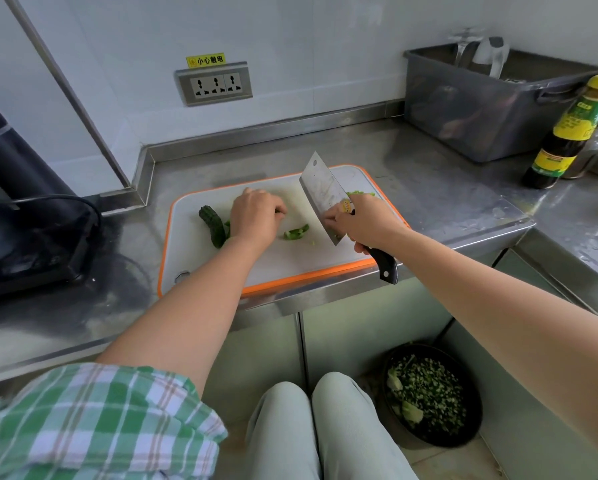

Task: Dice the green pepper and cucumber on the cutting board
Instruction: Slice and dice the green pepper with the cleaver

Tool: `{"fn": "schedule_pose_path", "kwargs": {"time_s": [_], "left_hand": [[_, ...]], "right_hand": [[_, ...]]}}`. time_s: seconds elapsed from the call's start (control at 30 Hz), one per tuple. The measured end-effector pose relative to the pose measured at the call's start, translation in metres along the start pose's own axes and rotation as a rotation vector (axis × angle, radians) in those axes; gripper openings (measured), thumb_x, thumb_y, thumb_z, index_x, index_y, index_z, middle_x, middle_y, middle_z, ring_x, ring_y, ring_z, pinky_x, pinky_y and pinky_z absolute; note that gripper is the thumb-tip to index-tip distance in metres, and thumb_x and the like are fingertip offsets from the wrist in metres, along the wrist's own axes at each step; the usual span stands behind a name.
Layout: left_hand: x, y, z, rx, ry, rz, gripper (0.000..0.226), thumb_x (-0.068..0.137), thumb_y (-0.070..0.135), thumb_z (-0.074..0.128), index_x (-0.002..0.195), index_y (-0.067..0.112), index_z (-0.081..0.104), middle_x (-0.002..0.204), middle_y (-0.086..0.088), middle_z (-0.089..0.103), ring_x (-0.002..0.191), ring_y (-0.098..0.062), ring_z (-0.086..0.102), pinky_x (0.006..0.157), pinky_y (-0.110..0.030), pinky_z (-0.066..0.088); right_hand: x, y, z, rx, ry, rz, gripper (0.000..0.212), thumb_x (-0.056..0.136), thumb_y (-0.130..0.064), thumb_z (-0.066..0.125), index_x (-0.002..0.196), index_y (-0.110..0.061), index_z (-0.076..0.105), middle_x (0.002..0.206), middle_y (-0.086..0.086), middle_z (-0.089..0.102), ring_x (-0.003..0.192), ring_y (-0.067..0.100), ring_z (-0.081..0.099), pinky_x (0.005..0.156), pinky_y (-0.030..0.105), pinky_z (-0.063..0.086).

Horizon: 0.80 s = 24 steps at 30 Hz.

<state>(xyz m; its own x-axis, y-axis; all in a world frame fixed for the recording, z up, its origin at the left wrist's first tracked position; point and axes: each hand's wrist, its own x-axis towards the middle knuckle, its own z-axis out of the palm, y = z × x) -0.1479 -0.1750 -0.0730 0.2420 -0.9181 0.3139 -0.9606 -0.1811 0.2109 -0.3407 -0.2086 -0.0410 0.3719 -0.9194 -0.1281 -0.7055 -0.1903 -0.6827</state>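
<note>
I see the right hand (363, 221) wrapped round the cleaver (323, 194) handle, blade tilted above the cutting board (290, 268). Left hand (256, 218) knuckles-up on the board, fingers curled under; I cannot tell what they pinch. Cucumber (212, 225) lies just left of it; green pepper strip (295, 232) lies between the hands.

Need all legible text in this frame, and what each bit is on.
"小心触电": yellow sticker above the wall socket.
Too blurred to read: labels on the bottle.
Too small to read: round sticker on the cleaver blade.
No other text visible.
</note>
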Motion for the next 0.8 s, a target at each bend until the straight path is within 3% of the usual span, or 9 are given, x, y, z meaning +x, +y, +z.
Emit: {"fn": "schedule_pose_path", "kwargs": {"time_s": [0.13,0.23,0.33,0.47,0.63,0.8], "left_hand": [[-0.011,-0.010,-0.004,0.032,0.018,0.000,0.019,0.088,0.022,0.061,0.100,0.028,0.075,0.104,-0.007,0.059,0.109,-0.032,0.044,0.086,-0.033,0.033],[-0.021,-0.003,-0.006,-0.086,-0.001,0.095,0.021,0.083,0.029,0.066,0.102,0.027,0.075,0.100,-0.002,0.064,0.106,-0.029,0.047,0.087,-0.033,0.035],[-0.030,0.007,-0.005,-0.035,-0.073,0.152,0.028,0.081,0.034,0.068,0.108,0.029,0.073,0.100,0.000,0.068,0.106,-0.029,0.048,0.085,-0.033,0.035],[-0.034,0.012,0.002,-0.107,0.000,0.093,0.020,0.084,0.028,0.069,0.103,0.026,0.076,0.094,-0.004,0.071,0.097,-0.032,0.051,0.080,-0.033,0.038],[-0.034,0.018,0.006,-0.161,0.044,0.052,0.016,0.084,0.024,0.070,0.099,0.026,0.077,0.090,-0.003,0.072,0.092,-0.030,0.052,0.071,-0.032,0.038],[-0.033,0.018,0.011,-0.181,0.076,0.046,0.017,0.081,0.022,0.072,0.096,0.027,0.077,0.093,-0.002,0.073,0.090,-0.031,0.053,0.071,-0.032,0.041]], "right_hand": [[-0.005,-0.004,0.002,-0.014,-0.008,-0.005,0.019,0.094,-0.018,0.045,0.107,-0.005,0.052,0.063,0.008,0.054,0.033,0.016,0.051,0.031,0.017,0.037],[-0.009,-0.005,0.004,-0.018,-0.022,-0.015,0.022,0.096,-0.024,0.046,0.109,-0.007,0.049,0.067,0.009,0.055,0.034,0.015,0.052,0.031,0.018,0.037],[-0.013,-0.004,0.005,-0.024,-0.041,-0.027,0.023,0.097,-0.027,0.052,0.099,-0.005,0.047,0.067,0.009,0.055,0.035,0.017,0.053,0.031,0.018,0.036],[-0.015,-0.005,0.002,-0.160,-0.028,-0.069,0.010,0.096,-0.013,0.040,0.091,-0.005,0.045,0.071,0.012,0.055,0.040,0.023,0.056,0.032,0.020,0.036],[-0.018,-0.017,-0.013,-0.362,-0.077,-0.153,0.017,0.091,-0.005,0.038,0.075,-0.010,0.039,0.071,0.012,0.053,0.040,0.024,0.055,0.033,0.020,0.035],[-0.014,-0.026,-0.014,-0.531,-0.115,-0.163,0.010,0.089,-0.005,0.036,0.083,-0.006,0.044,0.070,0.011,0.051,0.034,0.019,0.051,0.032,0.019,0.032]]}}
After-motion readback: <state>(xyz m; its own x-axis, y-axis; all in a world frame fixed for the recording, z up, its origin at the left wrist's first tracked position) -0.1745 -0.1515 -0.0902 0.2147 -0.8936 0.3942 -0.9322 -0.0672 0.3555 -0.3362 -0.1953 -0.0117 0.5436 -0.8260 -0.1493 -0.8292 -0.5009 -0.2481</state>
